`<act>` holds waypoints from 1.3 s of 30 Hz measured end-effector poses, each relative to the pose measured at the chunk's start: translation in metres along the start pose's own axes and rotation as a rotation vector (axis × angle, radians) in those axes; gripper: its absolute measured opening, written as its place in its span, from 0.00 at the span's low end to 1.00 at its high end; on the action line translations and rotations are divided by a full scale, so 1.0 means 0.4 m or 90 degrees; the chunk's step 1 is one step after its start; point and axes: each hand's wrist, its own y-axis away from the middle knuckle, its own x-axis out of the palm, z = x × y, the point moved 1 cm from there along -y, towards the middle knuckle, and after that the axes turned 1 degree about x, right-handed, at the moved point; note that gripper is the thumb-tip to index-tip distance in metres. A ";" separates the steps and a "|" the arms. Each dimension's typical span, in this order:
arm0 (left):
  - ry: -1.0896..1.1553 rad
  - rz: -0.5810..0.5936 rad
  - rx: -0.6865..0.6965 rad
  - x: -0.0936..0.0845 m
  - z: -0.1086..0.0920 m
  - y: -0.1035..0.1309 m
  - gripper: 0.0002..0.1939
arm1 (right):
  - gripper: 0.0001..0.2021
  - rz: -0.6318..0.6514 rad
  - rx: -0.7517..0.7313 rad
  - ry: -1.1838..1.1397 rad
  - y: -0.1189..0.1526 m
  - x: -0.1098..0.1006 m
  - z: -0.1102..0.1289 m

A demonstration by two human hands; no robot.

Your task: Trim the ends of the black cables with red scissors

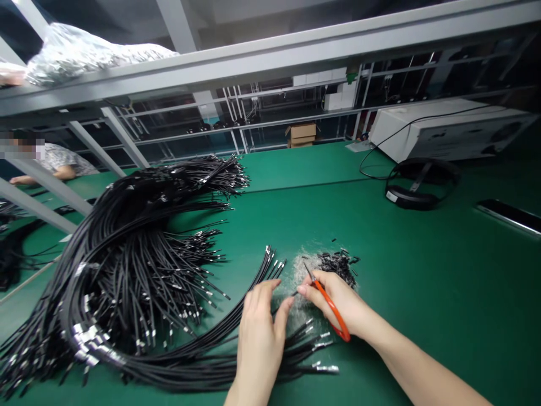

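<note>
Head view, and from where I stand the nearest thing is the person's left hand [260, 332], palm down over a thick bundle of black cables [181, 369] that sweeps in from the left and fans out past the wrist, with silvery ends. Its thumb and forefinger stand a little apart; whether they pinch anything I can't tell. Just beside it, the right hand [338, 296] is curled around an orange-handled tool [329, 301], scissors by the look of them, with the loop low by the palm and the thin dark tip pointing up and away. That hand's thumb and forefinger are drawn close together at a short dark cable end [295, 293], which sits in the narrow space between the two hands.

Right behind the fingers there's a patch of pale, wispy scraps [302, 268] on the green tabletop [422, 270], and touching it a small pile of short black pieces [342, 265]. To the left lies a great heap of black cables [139, 242], many tipped with silver or white.

Further back on the right I see a flat dark object [509, 217], then a black headset [416, 186], and behind that a big white case [448, 129]. At far left another person [63, 160] leans at the table beyond the slanting posts. A clear plastic bag [93, 51] rests on the overhead shelf [253, 53], and an open cardboard box [302, 132] stands past the table's far edge.
</note>
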 end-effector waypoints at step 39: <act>0.324 0.086 -0.229 0.005 -0.029 -0.007 0.13 | 0.07 -0.106 -0.260 0.437 0.047 -0.011 0.025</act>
